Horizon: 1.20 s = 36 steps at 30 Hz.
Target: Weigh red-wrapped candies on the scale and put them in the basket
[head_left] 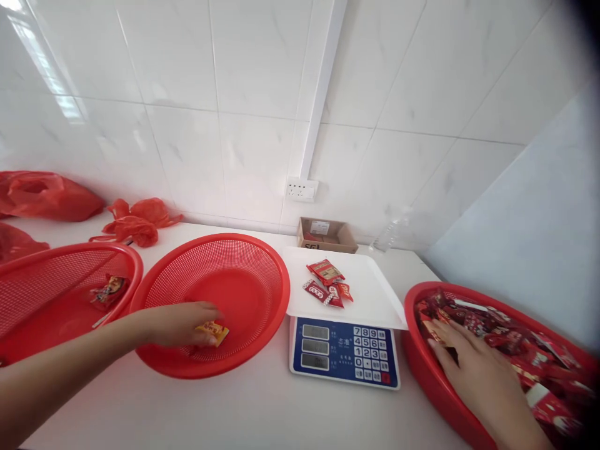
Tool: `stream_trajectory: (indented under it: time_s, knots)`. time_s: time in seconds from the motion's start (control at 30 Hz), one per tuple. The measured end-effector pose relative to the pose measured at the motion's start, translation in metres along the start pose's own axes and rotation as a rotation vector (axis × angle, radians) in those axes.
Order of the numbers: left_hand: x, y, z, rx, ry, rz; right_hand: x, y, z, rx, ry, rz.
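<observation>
My left hand (185, 322) reaches into the middle red basket (274, 275), pinching a small yellow-orange snack packet (218, 332) between thumb and fingers near the basket floor. On the right, my right hand (480, 369) lies over a red basket (422, 362) full of small red snack packets (510, 340). Its thumb and fingertips close around a red-orange snack packet (430, 326) by the basket's left rim. Between the baskets stands a blue digital scale (344, 353). Several red snack packets (325, 274) lie on its white tray (370, 294).
Another red basket (47, 256) at the left holds a few wrapped packets (111, 289). Red plastic bags (47, 194) lie along the wall. Behind the scale are an open cardboard box (328, 234) and a clear plastic bottle (389, 234). A socket (301, 189) is on the tiled wall.
</observation>
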<state>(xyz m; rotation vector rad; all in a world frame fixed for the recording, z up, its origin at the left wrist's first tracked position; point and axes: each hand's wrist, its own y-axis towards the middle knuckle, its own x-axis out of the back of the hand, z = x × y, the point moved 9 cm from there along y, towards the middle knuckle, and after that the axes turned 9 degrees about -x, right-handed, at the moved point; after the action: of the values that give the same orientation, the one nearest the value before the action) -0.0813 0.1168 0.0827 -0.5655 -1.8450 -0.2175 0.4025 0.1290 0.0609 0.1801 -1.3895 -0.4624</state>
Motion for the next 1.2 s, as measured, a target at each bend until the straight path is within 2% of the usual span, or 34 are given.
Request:
stream_trajectory:
  time_s: [0.07,0.1,0.2,0.27,0.33,0.43,0.57,0.67,0.73,0.87,1.03,1.13,1.2]
  knots:
    - [-0.003,-0.006,-0.023,-0.089,-0.104,-0.018,0.015,0.002,0.027,0.065,0.016,-0.076]
    - [-0.005,-0.009,-0.035,-0.126,-0.132,-0.037,0.017,0.003,0.044,0.104,0.063,-0.054]
    - [-0.017,-0.017,-0.072,-0.231,-0.087,-0.120,0.002,0.007,0.103,0.198,0.188,0.143]
    - [-0.030,-0.018,-0.089,-0.265,-0.018,-0.151,-0.016,0.009,0.143,0.262,0.187,0.278]
    - [-0.042,-0.014,-0.096,-0.245,0.057,-0.172,-0.033,0.013,0.174,0.278,0.153,0.354]
    - [-0.048,-0.011,-0.092,-0.159,0.167,-0.225,-0.055,0.022,0.203,0.291,0.114,0.412]
    - [-0.047,-0.018,-0.076,-0.061,0.261,-0.237,-0.067,0.030,0.224,0.373,0.103,0.389]
    - [-0.048,-0.026,-0.064,-0.005,0.276,-0.202,-0.059,0.035,0.232,0.458,0.164,0.269]
    - [-0.050,-0.029,-0.061,-0.017,0.268,-0.195,-0.053,0.039,0.235,0.483,0.236,0.214]
    - [-0.049,-0.032,-0.064,-0.125,0.237,-0.268,-0.049,0.057,0.222,0.329,0.416,0.174]
    - [-0.050,-0.034,-0.062,-0.207,0.193,-0.360,-0.035,0.078,0.213,0.152,0.496,0.077]
    - [-0.056,-0.033,-0.061,-0.226,0.211,-0.341,-0.019,0.081,0.229,0.090,0.582,0.051]
    - [-0.060,-0.032,-0.059,-0.216,0.233,-0.333,-0.011,0.075,0.253,0.108,0.699,0.096]
